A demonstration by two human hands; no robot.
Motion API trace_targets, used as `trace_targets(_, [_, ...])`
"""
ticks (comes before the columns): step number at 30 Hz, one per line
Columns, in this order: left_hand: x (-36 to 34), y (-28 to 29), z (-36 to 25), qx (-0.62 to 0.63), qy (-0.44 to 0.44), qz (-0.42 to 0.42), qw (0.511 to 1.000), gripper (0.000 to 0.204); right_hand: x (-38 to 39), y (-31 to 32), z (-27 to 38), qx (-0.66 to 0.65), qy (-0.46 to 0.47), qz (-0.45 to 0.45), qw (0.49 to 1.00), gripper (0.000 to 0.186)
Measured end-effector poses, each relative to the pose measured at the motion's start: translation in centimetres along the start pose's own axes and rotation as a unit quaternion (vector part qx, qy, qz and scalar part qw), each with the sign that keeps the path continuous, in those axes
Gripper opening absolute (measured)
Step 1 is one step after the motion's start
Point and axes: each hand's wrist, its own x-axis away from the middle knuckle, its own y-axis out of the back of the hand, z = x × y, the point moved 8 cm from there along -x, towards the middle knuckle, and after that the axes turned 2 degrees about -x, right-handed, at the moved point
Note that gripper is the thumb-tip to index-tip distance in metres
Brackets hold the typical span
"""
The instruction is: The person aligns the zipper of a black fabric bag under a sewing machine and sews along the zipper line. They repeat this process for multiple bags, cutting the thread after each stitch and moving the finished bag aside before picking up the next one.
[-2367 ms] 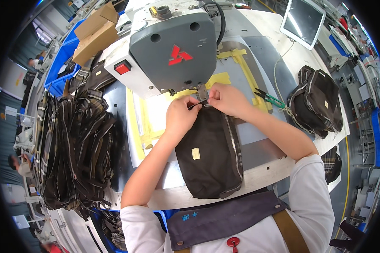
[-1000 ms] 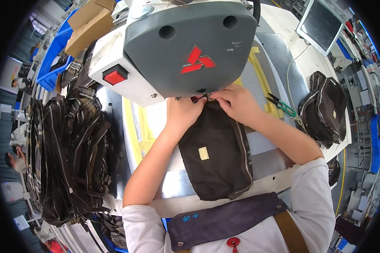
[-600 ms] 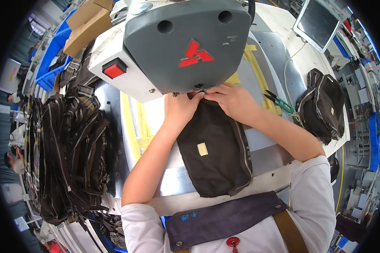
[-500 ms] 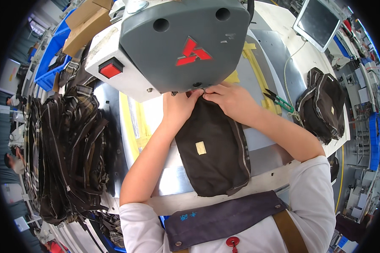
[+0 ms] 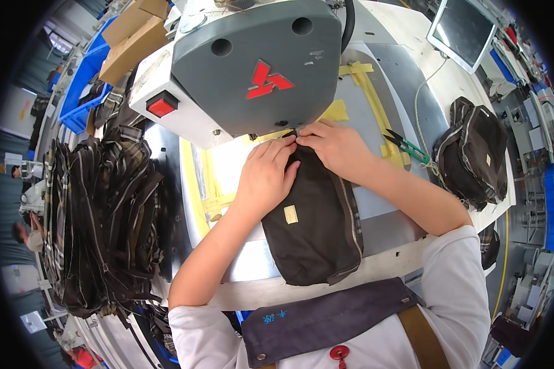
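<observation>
A dark brown zippered fabric pouch (image 5: 308,227) lies lengthwise before me, its far end just under the grey head of a sewing machine (image 5: 252,74). A metal zipper runs down its right side, and a small cream label sits left of its middle. My right hand (image 5: 335,147) pinches the pouch's far end between thumb and fingers. My left hand (image 5: 264,175) rests flat over the far left edge, fingertips close to the right ones, thumb apart on the cloth. The machine head hides the needle area.
Several dark zippered pieces with plaid lining (image 5: 104,215) are heaped at the left. Green-handled thread snips (image 5: 409,146) lie right of my right hand, near another brown pouch (image 5: 471,154). A tablet-like screen (image 5: 461,31) stands far right; a blue bin (image 5: 80,92) and cardboard box (image 5: 132,43) stand far left.
My left hand has let go of its pinch and turned flatter, thumb drawn back onto the pouch. The right hand keeps its pinch. The view has shifted slightly.
</observation>
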Motion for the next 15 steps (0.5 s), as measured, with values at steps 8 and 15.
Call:
trace_targets(8, [-0.5,0.2,-0.1,0.016,-0.006,0.021,1.0,0.035,-0.2,0.7,-3.5,-0.014,-0.239,0.074,0.968,0.017])
trace_targets(15, [-0.4,0.1,0.1,0.019,-0.005,0.023,1.0,0.037,-1.0,-0.5,-5.3,-0.139,-0.335,0.101,0.926,0.019])
